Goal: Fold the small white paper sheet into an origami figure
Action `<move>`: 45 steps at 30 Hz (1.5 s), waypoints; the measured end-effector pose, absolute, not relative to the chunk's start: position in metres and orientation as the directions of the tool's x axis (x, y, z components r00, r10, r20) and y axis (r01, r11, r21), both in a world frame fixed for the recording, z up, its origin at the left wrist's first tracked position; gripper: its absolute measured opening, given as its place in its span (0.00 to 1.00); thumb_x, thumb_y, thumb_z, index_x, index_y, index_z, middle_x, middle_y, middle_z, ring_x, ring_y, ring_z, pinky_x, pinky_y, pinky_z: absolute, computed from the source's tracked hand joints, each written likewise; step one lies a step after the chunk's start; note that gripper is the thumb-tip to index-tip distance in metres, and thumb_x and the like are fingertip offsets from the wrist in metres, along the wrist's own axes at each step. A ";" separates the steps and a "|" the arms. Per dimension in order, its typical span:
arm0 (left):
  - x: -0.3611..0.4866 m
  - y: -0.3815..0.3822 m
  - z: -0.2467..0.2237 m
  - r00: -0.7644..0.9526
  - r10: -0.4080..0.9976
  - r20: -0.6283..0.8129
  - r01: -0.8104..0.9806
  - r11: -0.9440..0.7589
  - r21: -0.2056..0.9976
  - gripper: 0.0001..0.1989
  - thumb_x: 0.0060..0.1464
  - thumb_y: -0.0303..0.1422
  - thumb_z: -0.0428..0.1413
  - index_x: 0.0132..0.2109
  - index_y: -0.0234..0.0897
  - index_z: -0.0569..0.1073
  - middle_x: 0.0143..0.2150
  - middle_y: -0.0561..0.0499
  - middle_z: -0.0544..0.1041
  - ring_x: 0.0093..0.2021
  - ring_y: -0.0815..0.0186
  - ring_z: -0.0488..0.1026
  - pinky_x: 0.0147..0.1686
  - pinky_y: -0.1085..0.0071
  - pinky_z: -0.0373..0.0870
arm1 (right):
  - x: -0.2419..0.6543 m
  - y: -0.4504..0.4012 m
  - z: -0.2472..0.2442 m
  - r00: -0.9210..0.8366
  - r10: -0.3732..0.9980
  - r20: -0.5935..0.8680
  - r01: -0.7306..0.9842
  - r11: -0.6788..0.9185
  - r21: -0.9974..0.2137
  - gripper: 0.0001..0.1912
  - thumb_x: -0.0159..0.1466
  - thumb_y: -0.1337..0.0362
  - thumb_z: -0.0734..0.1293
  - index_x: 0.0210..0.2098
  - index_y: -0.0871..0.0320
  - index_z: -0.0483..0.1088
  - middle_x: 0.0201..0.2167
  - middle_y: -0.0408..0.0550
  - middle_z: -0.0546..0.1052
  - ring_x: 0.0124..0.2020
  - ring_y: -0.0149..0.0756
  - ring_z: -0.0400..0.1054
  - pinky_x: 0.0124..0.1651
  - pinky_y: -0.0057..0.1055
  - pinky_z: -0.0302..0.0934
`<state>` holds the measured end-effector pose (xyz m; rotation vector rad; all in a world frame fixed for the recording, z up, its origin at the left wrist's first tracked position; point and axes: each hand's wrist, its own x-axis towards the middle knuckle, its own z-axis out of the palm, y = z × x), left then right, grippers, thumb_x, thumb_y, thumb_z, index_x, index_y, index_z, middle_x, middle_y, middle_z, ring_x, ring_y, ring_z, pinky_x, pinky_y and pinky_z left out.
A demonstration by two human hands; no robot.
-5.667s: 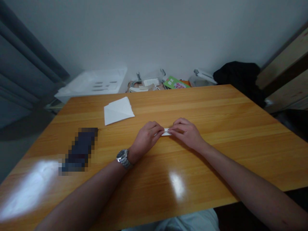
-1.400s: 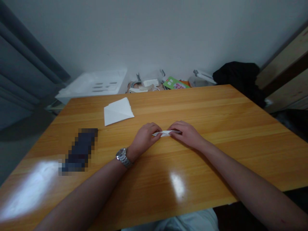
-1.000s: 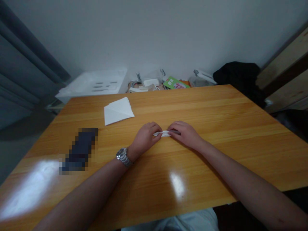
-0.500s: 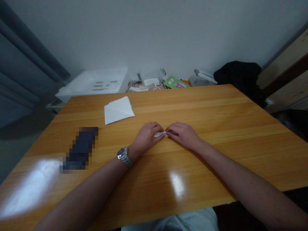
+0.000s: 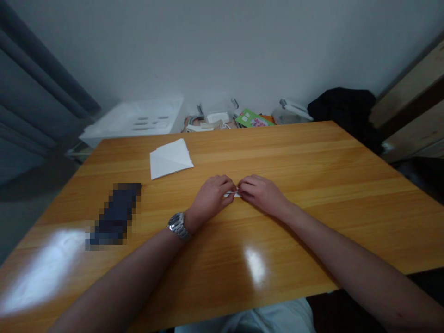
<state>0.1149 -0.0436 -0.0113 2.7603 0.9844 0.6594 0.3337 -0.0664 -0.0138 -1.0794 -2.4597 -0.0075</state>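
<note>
A small folded piece of white paper lies low over the middle of the wooden table, mostly hidden by fingers. My left hand pinches its left part between thumb and fingers; a metal watch is on that wrist. From the other side my right hand is closed on the paper's right part, fingertips almost touching those of the left. Farther back, to the left of the hands, rest several flat sheets of white paper.
A dark pixelated object lies on the table's left side. Beyond the far edge are a white plastic tray, a green booklet among loose items, and a black cloth-like heap. A grey curtain hangs at left.
My right thumb and fingers have drawn closer together at the paper, and its visible part has shifted between the fingertips. Both forearms stay almost still.
</note>
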 end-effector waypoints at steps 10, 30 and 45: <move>0.106 -0.042 -0.008 0.759 0.576 0.302 0.529 -0.817 0.229 0.10 0.67 0.36 0.53 0.44 0.38 0.78 0.45 0.48 0.78 0.43 0.61 0.73 0.45 0.64 0.67 | 0.338 -0.073 -0.013 -0.649 0.662 0.376 0.663 0.734 -0.146 0.13 0.73 0.58 0.62 0.42 0.57 0.77 0.42 0.50 0.82 0.42 0.40 0.75 0.46 0.36 0.66; 0.106 -0.049 -0.005 0.819 0.511 0.260 0.462 -0.857 0.229 0.22 0.68 0.44 0.51 0.62 0.40 0.72 0.58 0.41 0.75 0.57 0.55 0.71 0.58 0.54 0.67 | 0.369 -0.067 -0.004 -0.627 0.735 0.258 0.738 0.666 -0.103 0.19 0.72 0.56 0.62 0.60 0.48 0.73 0.56 0.57 0.73 0.58 0.50 0.63 0.58 0.50 0.63; 0.101 -0.047 -0.004 0.845 0.479 0.237 0.421 -0.869 0.259 0.19 0.70 0.39 0.47 0.62 0.46 0.74 0.61 0.43 0.73 0.60 0.57 0.69 0.61 0.55 0.64 | 0.374 -0.065 -0.006 -0.609 0.762 0.220 0.735 0.646 -0.203 0.21 0.73 0.56 0.61 0.63 0.45 0.69 0.66 0.54 0.67 0.65 0.50 0.61 0.64 0.53 0.59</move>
